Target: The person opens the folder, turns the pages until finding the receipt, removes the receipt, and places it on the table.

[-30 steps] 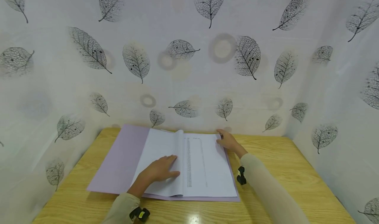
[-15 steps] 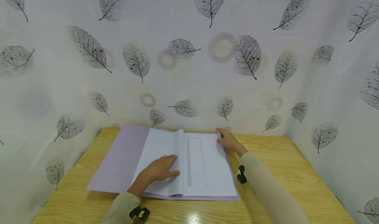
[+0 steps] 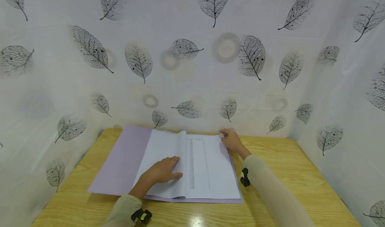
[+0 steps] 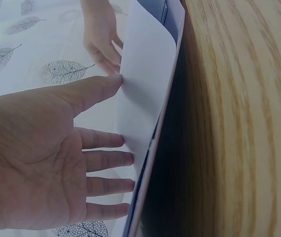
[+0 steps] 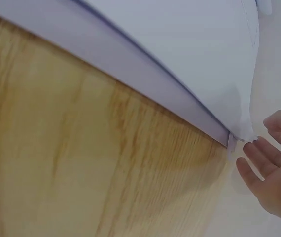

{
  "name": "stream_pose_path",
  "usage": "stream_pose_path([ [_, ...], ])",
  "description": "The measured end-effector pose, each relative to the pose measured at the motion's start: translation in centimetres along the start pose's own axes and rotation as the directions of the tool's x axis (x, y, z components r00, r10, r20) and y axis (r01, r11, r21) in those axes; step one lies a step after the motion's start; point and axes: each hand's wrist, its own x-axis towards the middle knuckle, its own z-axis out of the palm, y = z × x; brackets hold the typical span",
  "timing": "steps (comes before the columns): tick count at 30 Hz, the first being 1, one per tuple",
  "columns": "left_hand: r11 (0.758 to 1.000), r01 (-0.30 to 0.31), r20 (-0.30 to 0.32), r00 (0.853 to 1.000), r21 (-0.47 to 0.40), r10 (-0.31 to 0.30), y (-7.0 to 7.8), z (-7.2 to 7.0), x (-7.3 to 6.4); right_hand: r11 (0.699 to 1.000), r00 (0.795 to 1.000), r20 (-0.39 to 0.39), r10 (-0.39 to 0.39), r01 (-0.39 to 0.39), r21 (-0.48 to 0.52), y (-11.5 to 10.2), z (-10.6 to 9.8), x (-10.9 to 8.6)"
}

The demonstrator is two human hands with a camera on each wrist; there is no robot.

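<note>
A purple folder [image 3: 122,163] lies spread open on the wooden table. Inside it is a stack of white sheets, the right-hand page [image 3: 221,167] bearing a printed column. The turned-over page [image 3: 163,143] on the left curves up at the fold. My left hand [image 3: 162,171] rests flat on it beside the fold, fingers straight and spread; the left wrist view shows its fingertips on the curved paper. My right hand [image 3: 233,142] is at the right page's far corner, and in the right wrist view its fingertips meet the slightly raised paper corner [image 5: 246,133].
Wood-grain table [image 3: 279,167] surrounds the folder on several sides. A pale leaf-patterned sheet [image 3: 192,76] hangs behind and to both sides, close to the folder's far edge. Black straps [image 3: 245,177] sit on both wrists.
My right fingers have drawn slightly closer together at the page's far corner, and that corner is a little raised. My left hand stays in place.
</note>
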Motion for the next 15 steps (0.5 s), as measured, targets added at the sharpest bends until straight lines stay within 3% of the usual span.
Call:
stream_pose_path([
  [15,1.000,0.000,0.002,1.000,-0.002,0.000,0.23,-0.28,-0.18,0.998,0.997,-0.063,0.038,-0.035,0.049,-0.36,-0.26,-0.26],
])
